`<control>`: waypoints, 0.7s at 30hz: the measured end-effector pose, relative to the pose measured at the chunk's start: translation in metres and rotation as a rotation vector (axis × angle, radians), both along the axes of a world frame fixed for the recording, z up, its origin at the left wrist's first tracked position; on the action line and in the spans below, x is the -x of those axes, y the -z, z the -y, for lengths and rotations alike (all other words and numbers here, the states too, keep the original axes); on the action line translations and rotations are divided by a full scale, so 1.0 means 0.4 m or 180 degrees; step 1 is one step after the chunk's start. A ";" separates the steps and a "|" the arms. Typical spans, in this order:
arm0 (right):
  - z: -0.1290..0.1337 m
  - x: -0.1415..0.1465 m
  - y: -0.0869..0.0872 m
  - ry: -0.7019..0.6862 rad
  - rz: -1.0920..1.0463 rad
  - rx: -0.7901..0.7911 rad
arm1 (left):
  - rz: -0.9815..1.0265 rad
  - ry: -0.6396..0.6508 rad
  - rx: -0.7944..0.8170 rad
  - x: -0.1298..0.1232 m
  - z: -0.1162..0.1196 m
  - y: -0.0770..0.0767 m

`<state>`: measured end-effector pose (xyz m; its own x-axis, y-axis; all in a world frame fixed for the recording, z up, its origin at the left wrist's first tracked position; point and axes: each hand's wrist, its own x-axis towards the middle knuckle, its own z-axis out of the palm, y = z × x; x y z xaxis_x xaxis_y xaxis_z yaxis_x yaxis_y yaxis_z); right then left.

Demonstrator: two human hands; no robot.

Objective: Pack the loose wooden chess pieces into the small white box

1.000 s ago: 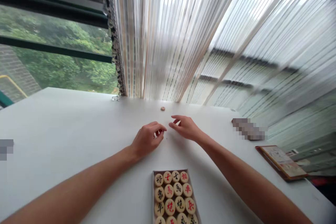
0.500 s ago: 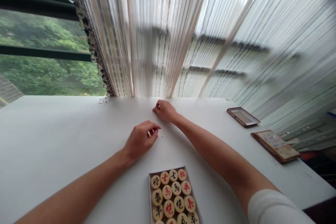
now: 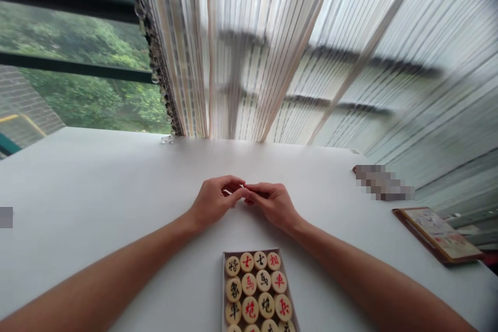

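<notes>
My left hand point(image 3: 218, 198) and my right hand point(image 3: 274, 203) meet fingertip to fingertip above the white table point(image 3: 116, 192). The fingers of both are bent and pinched together; anything between the tips is too small to make out. Nearer to me, below the hands, lies an open box point(image 3: 224, 290) with rows of round wooden xiangqi pieces point(image 3: 249, 284), marked with red and black characters. Neither hand touches the box, and its near end is cut off by the frame.
A framed picture point(image 3: 439, 233) lies at the table's right edge, with a pixelated item point(image 3: 383, 182) behind it. String curtains point(image 3: 241, 62) hang along the far edge. Small clear beads point(image 3: 167, 139) rest at the far left edge.
My right hand has come back toward me from the far edge and now meets my left hand. The view has shifted slightly.
</notes>
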<state>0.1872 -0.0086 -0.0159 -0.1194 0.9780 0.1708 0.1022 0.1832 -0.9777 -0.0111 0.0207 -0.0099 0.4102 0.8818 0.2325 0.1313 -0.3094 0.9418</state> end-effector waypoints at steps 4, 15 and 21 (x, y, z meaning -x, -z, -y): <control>0.001 -0.009 0.008 -0.0153 0.0214 -0.0250 | 0.0339 -0.0015 0.0543 -0.007 0.010 -0.006; -0.003 -0.028 -0.029 -0.0167 -0.1059 0.0912 | 0.0436 -0.0125 0.0988 -0.005 0.013 -0.039; 0.001 -0.029 -0.030 -0.0188 -0.1033 0.0806 | 0.0493 -0.0026 0.0907 -0.002 0.012 -0.044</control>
